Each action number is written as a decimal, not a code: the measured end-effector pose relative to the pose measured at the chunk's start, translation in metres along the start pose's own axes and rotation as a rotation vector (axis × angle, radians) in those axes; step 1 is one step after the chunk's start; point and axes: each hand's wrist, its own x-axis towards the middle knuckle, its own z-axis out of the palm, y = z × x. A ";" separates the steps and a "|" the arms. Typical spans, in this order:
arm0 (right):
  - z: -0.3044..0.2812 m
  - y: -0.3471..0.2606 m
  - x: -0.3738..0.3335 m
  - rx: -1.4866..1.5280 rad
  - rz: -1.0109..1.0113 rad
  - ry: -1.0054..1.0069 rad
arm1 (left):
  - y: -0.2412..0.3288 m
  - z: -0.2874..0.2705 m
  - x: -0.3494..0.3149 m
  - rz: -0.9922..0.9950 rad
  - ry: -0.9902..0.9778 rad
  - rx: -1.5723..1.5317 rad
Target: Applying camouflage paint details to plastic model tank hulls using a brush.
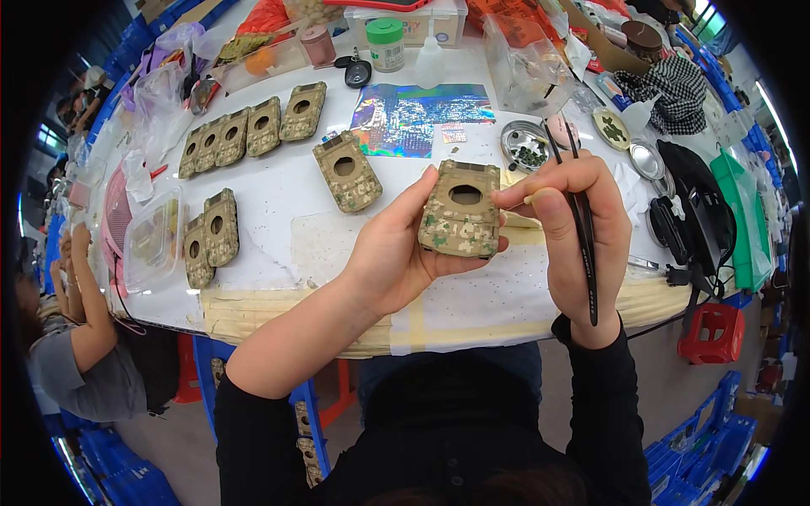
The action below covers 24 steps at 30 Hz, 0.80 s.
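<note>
My left hand (384, 253) grips a camouflage-painted model vehicle hull (460, 223) with a round hole in its top, holding it tilted above the table's front edge. Close at its right side, my right hand (582, 228) has black tweezers (585, 244) tucked between the fingers, points upward. Thumb and forefinger pinch a small thin pale piece, too fine to name, beside the hull. Another such hull (348, 171) lies just beyond my left hand. More hulls (263, 126) stand in a slanting row at the back left, and two hulls (221, 226) lie nearer.
A shiny holographic sheet (413, 118) lies at mid-table. Beyond it stand a white squeeze bottle (429, 63) and a green-lidded jar (386, 46). A round tin (525, 145) with small dark green pieces is near my right hand. At far left, another person's arm (91, 295) rests by the table.
</note>
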 end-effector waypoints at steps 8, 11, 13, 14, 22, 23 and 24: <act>-0.005 -0.004 0.001 0.095 0.092 0.111 | 0.001 0.006 -0.002 0.014 0.056 -0.014; -0.019 0.003 -0.002 -0.128 0.056 0.189 | 0.002 0.008 -0.001 0.037 0.061 -0.028; -0.031 0.013 -0.005 -0.452 -0.049 0.181 | 0.003 0.007 -0.001 0.060 0.058 -0.031; -0.032 0.012 -0.004 -0.633 -0.130 0.184 | 0.004 0.005 -0.001 0.071 0.053 -0.030; -0.032 0.033 -0.007 -0.821 -0.237 0.058 | 0.005 -0.002 0.004 0.136 0.043 -0.045; -0.032 0.033 -0.008 -0.819 -0.223 0.050 | 0.005 -0.002 0.005 0.139 0.047 -0.046; -0.033 0.033 -0.009 -0.817 -0.208 0.043 | 0.006 -0.003 0.005 0.142 0.041 -0.041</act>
